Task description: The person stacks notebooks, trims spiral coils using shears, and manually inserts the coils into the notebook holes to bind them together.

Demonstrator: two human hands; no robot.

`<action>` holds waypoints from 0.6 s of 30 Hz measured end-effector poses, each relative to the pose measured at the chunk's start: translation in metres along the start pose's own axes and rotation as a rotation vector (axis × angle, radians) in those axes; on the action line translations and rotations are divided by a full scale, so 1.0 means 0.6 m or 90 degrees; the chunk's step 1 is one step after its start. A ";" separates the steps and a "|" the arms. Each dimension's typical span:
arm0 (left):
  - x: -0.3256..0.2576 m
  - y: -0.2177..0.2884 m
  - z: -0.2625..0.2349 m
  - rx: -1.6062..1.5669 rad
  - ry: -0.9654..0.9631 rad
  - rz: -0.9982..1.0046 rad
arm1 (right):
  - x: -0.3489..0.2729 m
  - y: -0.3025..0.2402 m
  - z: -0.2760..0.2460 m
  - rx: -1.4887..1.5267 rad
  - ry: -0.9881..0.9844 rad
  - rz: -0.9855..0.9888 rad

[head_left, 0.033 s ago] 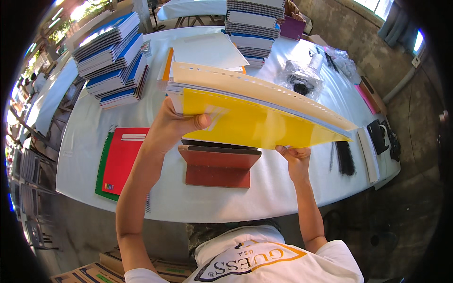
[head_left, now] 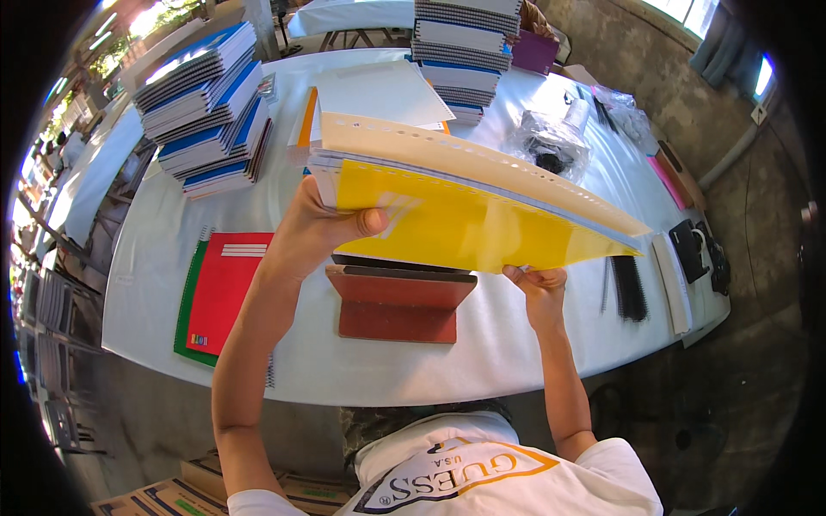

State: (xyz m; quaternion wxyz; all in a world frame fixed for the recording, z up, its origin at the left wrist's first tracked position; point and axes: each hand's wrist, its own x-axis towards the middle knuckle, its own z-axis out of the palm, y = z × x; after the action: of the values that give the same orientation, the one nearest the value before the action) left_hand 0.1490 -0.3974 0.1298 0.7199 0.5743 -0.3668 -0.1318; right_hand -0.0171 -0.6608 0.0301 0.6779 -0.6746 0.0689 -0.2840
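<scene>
I hold a thick stack of punched sheets (head_left: 465, 219) tilted above the table, with a yellow cover facing me and a cream cover on top. My left hand (head_left: 320, 228) grips its left end, thumb over the yellow cover. My right hand (head_left: 538, 285) pinches its lower edge from below. Under the stack, a red-brown block-shaped stand (head_left: 400, 308) sits on the white table (head_left: 413, 370).
A red notebook (head_left: 225, 288) lies on a green one at the left. Piles of blue spiral notebooks stand at the back left (head_left: 211, 99) and back centre (head_left: 469, 43). Black binding coils (head_left: 628, 288), a plastic bag (head_left: 551, 142) and white sheets (head_left: 379, 90) also lie here.
</scene>
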 end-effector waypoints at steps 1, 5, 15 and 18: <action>0.001 0.001 0.000 0.011 -0.010 0.000 | -0.002 0.005 -0.009 -0.016 -0.027 0.008; -0.020 -0.052 -0.018 0.109 -0.039 -0.121 | -0.021 0.061 -0.005 -0.020 -0.023 0.070; -0.141 -0.150 -0.005 -0.027 0.217 -0.255 | -0.043 0.085 0.055 -0.107 -0.066 0.030; -0.145 -0.167 0.001 -0.062 0.207 -0.217 | -0.044 0.104 0.058 0.027 -0.062 0.068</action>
State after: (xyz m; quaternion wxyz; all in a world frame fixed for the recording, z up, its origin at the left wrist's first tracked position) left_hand 0.1111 -0.3756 0.0045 0.7639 0.6059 -0.1372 -0.1749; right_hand -0.0042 -0.6220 -0.0345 0.7087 -0.6685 0.0657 -0.2156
